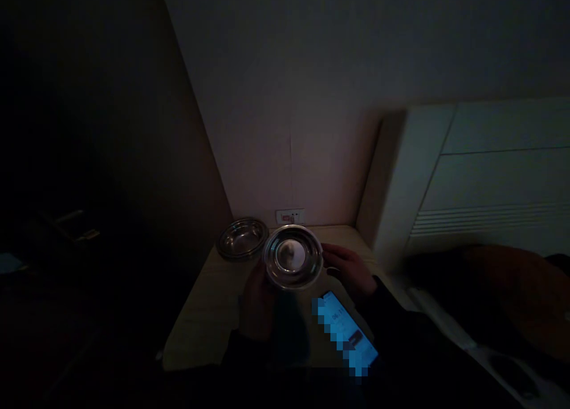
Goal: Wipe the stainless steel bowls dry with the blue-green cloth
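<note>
In the dim room I hold a round steel plate (pixel 293 256) tilted up above a pale bedside table (pixel 209 314). My left hand (pixel 257 305) grips its lower left rim with curled fingers. My right hand (pixel 350 271) clasps its right rim. A second steel plate (pixel 241 238) lies flat on the table just behind and to the left. A lit phone (pixel 350 332) lies on the table below my right wrist.
A wall socket (pixel 290 216) sits on the wall behind the table. A white padded headboard (pixel 472 177) stands at right, with dark bedding (pixel 503 290) below it. The left side of the room is in deep shadow.
</note>
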Available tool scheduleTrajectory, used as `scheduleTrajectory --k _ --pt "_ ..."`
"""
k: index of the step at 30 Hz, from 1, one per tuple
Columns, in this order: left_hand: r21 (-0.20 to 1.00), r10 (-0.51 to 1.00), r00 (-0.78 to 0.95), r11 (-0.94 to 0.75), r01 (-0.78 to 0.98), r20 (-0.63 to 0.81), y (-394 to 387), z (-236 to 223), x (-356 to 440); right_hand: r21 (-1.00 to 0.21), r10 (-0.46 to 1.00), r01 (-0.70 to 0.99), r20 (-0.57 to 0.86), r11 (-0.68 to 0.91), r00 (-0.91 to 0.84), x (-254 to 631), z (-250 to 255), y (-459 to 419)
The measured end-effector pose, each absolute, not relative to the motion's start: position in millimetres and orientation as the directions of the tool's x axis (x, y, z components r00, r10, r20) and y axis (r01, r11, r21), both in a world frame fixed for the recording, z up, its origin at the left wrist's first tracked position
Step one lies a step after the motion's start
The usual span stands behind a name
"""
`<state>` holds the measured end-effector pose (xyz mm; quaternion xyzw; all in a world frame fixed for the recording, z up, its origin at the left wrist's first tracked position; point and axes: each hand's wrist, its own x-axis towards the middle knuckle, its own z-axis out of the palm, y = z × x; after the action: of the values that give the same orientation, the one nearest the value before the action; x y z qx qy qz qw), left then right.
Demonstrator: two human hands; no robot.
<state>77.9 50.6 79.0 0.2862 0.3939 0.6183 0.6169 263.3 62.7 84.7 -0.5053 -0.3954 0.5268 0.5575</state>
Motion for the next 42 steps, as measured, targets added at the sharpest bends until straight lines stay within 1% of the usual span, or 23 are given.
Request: scheduleTrajectory --k 4,10,14,18,20,25,31,35,42 --pt "0.832 0.991 -0.062 0.063 -0.551 -0.116 57.8 73.2 104.4 -0.990 0.981 -0.138 -0.033 -0.006 0.192 286.9 85.0 72.7" --pt "0.795 0.989 -0.052 0.080 -0.601 -0.138 70.6 65.1 152.1 -0.993 0.983 -0.115 -0.013 0.008 0.182 321.7 72.9 86.9" --pt "0.786 0.973 0.019 0.196 -0.587 -0.229 89.2 63.0 167.2 -0.994 0.974 -0.103 -0.049 -0.026 0.223 345.2 60.5 100.5" --pt "0.836 0.947 0.101 0.317 -0.448 -0.305 118.7 54.9 169.7 -0.992 0.952 -0.086 -0.116 -0.095 0.285 362.5 48.2 124.8" --pt "0.842 0.932 0.096 0.359 -0.402 -0.351 134.0 47.6 171.7 -0.989 0.939 -0.071 -0.146 -0.130 0.312 368.0 40.8 140.0" --pt "0.834 0.907 0.053 0.406 -0.374 -0.418 162.8 31.5 183.3 -0.981 0.914 -0.027 -0.190 -0.194 0.360 376.6 18.4 176.3" --pt "0.807 0.880 0.059 0.457 -0.374 -0.471 182.3 20.2 196.3 -0.972 0.929 0.044 -0.208 -0.232 0.307 384.7 -6.1 203.2" --pt "0.784 0.862 0.060 0.485 -0.387 -0.504 189.4 11.6 203.1 -0.966 0.935 0.118 -0.185 -0.229 0.302 391.5 -18.5 213.5" --pt "0.761 0.841 0.099 0.526 -0.380 -0.532 193.8 6.0 204.6 -0.953 0.942 0.248 -0.089 -0.175 0.323 399.0 -28.3 219.6"
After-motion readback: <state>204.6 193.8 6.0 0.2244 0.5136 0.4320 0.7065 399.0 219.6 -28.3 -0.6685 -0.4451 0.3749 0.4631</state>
